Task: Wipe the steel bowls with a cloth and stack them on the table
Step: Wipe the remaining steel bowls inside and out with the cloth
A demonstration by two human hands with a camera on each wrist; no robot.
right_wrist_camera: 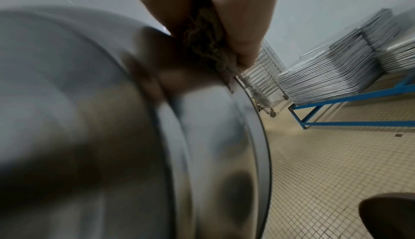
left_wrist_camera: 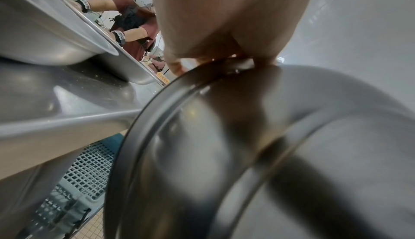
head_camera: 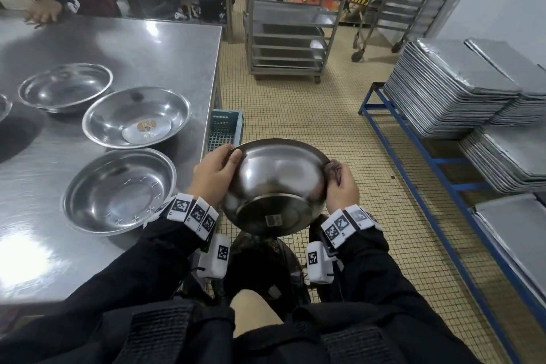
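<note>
dim overhead light glares off the table (head_camera: 153, 47); wrist views blurred, edges warped.

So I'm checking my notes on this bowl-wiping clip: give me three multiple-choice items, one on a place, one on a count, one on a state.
1. Where is the cloth?
A. on the table
B. in the right hand, against the held bowl
C. in the crate

2. How many bowls sit fully in view on the table?
A. three
B. one
C. six

3. How is the held bowl turned?
A. upright
B. stacked in another
C. base toward the camera

Key: B, the cloth bunches at the bowl's rim under that hand; A, three lie separately; C, its flat base faces the head view while the left hand grips the rim.
</note>
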